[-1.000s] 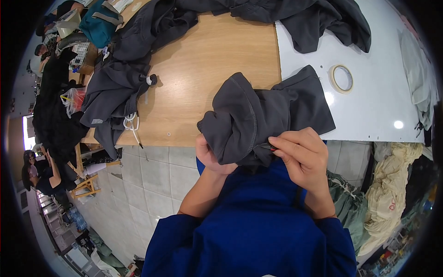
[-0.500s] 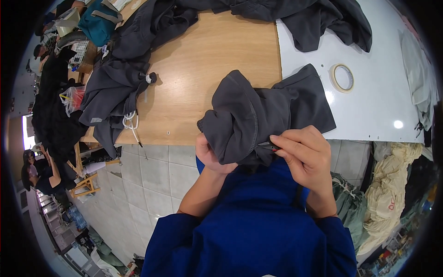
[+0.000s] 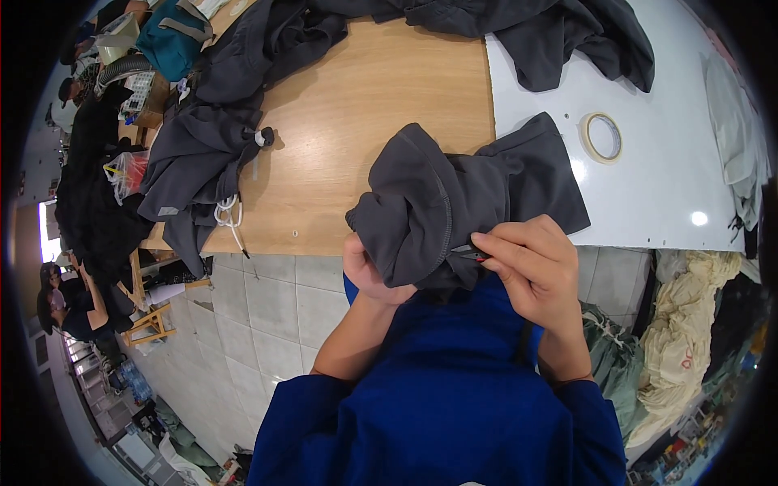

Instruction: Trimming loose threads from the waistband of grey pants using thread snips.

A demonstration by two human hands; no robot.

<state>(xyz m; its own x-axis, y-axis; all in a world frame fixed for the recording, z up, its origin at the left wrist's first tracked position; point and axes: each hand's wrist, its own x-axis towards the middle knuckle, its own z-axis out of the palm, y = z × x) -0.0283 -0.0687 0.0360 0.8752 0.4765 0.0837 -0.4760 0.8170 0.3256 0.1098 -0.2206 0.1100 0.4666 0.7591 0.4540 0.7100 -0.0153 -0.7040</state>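
A dark grey garment [image 3: 478, 190] is bunched up over the table's front edge, with an overlocked seam curving down its middle. From below on the left, my left hand [image 3: 374, 277] is closed round its folds; some fingers are hidden under the cloth. My right hand [image 3: 539, 271] pinches a small pair of thread snips [image 3: 464, 251], dark-bladed with a touch of red. The tip of the snips lies against the fabric beside the seam. Most of the handle is hidden in my fingers.
A roll of tape [image 3: 600, 138] lies on the white tabletop [image 3: 664, 186]. Another grey garment with a white cord [image 3: 229, 212] is on the left of the wooden table [image 3: 324, 105]. More grey cloth [image 3: 567, 40] lines the back. A person [image 3: 85, 304] is at far left.
My right hand has shifted very slightly left and up with the snips, toward the seam. The garment and my left hand have barely moved.
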